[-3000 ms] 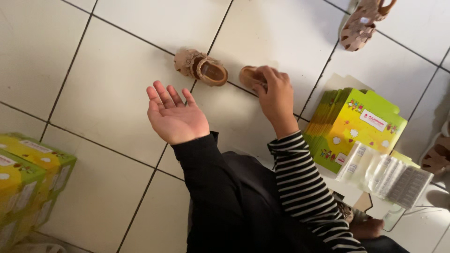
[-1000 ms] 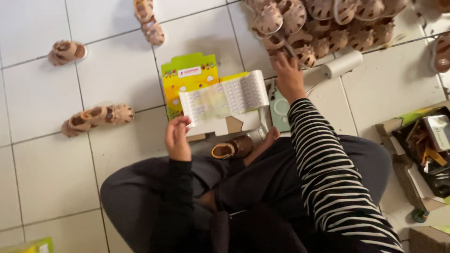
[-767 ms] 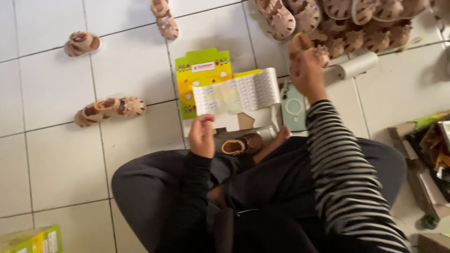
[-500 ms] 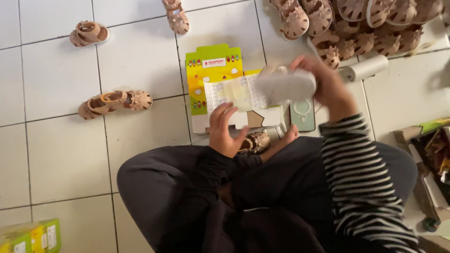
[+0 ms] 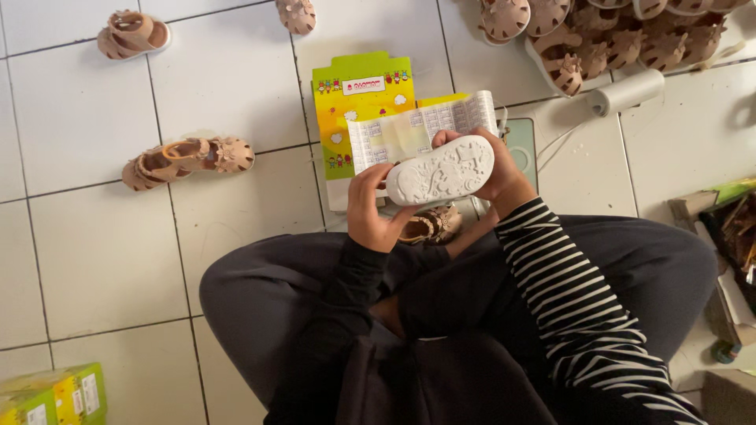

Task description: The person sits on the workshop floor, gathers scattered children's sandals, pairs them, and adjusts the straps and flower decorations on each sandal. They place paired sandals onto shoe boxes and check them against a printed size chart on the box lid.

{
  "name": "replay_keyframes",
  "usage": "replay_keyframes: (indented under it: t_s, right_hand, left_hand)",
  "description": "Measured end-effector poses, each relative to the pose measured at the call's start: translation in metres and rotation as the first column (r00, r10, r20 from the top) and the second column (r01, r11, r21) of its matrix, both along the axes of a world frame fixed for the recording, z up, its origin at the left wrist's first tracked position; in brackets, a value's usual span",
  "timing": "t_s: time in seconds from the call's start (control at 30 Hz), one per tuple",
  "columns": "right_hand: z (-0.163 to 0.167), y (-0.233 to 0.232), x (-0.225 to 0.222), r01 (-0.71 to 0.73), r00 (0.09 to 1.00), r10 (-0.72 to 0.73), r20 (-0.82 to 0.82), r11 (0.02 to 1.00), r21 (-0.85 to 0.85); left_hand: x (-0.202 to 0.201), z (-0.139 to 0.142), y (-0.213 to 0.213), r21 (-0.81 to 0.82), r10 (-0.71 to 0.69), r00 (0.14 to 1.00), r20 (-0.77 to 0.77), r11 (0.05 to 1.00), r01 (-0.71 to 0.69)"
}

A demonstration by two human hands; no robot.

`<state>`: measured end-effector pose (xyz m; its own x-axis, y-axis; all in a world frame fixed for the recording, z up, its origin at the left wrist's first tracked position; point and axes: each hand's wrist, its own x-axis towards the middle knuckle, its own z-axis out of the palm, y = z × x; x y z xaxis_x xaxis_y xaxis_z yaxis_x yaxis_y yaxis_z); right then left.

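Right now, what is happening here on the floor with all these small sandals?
A person sits on the tiled floor and holds a small sandal sole-up in both hands: the left hand at one end, the right hand at the other. Under it lie a sheet of stickers and a green and yellow shoe box. Another sandal rests by the lap. More sandals are heaped at the top right.

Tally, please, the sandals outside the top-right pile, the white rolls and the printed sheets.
Sandals: 6, counting the held sandal
White rolls: 1
Printed sheets: 1
Total: 8
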<state>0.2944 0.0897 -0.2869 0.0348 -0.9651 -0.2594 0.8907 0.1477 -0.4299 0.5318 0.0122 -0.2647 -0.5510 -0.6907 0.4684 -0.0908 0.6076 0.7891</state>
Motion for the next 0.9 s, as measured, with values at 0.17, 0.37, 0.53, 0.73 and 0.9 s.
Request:
replay_keyframes:
  t_s: [0.17,0.37,0.53,0.73,0.9]
  right_hand:
    - [0.012,-0.001,0.006,-0.029,0.976,0.047,-0.214,0.996,0.088]
    - [0.017,-0.028,-0.012,0.265,0.423,-0.064,-0.904,0.963,0.056]
    - [-0.016,-0.061,0.002,0.146,-0.469,-0.068,-0.881,0.977,-0.153]
    - [-0.037,-0.062,0.013,0.214,-0.559,-0.004,-0.829,0.966,-0.148]
    - [-0.037,-0.064,0.011,0.231,-0.581,-0.038,-0.813,0.950,-0.210]
  left_hand:
    - [-0.006,-0.007,-0.007,-0.221,-0.015,0.994,0.108,0.974,0.038]
    - [0.003,-0.047,-0.031,0.583,-0.002,0.988,-0.155,0.807,0.093]
    - [0.006,-0.079,-0.053,0.766,0.140,0.800,-0.583,0.424,0.484]
    - [-0.009,-0.086,-0.050,0.757,0.157,0.743,-0.651,0.212,0.619]
    - [-0.017,-0.083,-0.049,0.810,0.165,0.799,-0.578,0.228,0.539]
